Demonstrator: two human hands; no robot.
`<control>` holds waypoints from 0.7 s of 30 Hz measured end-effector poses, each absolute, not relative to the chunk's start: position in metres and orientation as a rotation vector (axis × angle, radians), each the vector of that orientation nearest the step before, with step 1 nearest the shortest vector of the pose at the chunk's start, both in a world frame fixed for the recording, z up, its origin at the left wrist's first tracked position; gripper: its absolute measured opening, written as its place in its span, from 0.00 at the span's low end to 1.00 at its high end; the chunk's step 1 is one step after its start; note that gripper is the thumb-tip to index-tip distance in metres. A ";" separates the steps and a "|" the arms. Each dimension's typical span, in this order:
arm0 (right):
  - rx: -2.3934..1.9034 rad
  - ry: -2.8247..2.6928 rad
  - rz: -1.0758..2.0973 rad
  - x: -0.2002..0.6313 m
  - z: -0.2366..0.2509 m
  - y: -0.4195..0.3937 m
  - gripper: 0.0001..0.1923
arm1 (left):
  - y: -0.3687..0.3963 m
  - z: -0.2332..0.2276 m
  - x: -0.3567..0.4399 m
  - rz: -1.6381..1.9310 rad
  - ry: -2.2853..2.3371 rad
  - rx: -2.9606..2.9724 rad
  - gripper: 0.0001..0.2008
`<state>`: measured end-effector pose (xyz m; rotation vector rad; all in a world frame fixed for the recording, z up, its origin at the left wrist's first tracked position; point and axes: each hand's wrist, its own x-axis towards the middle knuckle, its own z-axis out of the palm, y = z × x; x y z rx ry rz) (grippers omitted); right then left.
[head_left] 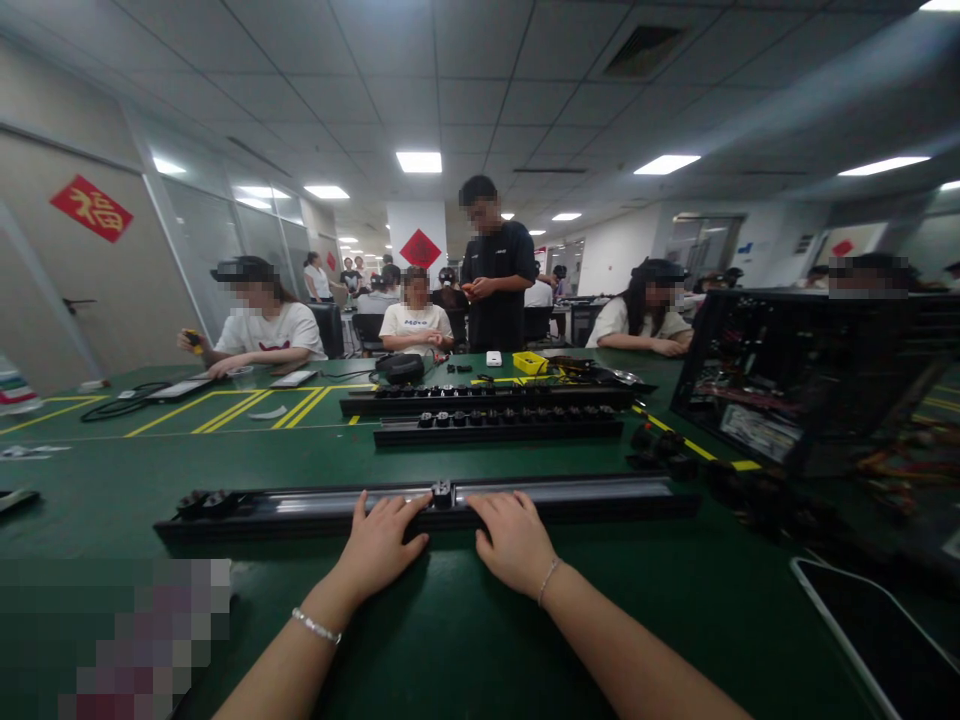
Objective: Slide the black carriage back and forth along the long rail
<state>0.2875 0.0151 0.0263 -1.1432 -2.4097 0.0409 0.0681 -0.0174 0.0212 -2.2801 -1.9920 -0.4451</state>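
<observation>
A long black channel rail [600, 490] with a shiny inner strip lies crosswise on the green table in front of me. One small black block with a light top [442, 493] sits in the middle of the rail. My left hand [381, 545] rests on the rail just left of this block, fingers spread, index fingertip close to it. On the block's other side, my right hand [516, 540] lies on the rail with its fingers stretched out. Whether either fingertip touches the block, I cannot tell. Several similar dark blocks [206, 502] sit at the rail's left end.
Beyond lie two more black rails [495, 432] carrying rows of small blocks. An opened computer case [750, 380] stands at right, with loose dark parts [660, 455] before it. A phone [885, 630] lies near right. Several people sit or stand across the table, one in black [499, 270].
</observation>
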 end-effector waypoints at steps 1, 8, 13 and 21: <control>-1.161 -2.424 0.033 0.282 0.026 0.014 0.21 | -0.017 0.021 0.069 -0.442 -1.990 -2.280 0.25; -1.304 -2.481 0.025 0.269 0.029 0.016 0.24 | -0.015 0.020 0.070 -0.413 -2.015 -2.253 0.24; -1.304 -2.543 0.011 0.271 0.032 0.017 0.27 | -0.015 0.020 0.070 -0.394 -2.016 -2.247 0.24; -1.310 -2.562 0.039 0.272 0.030 0.020 0.27 | -0.017 0.021 0.073 -0.366 -2.022 -2.250 0.24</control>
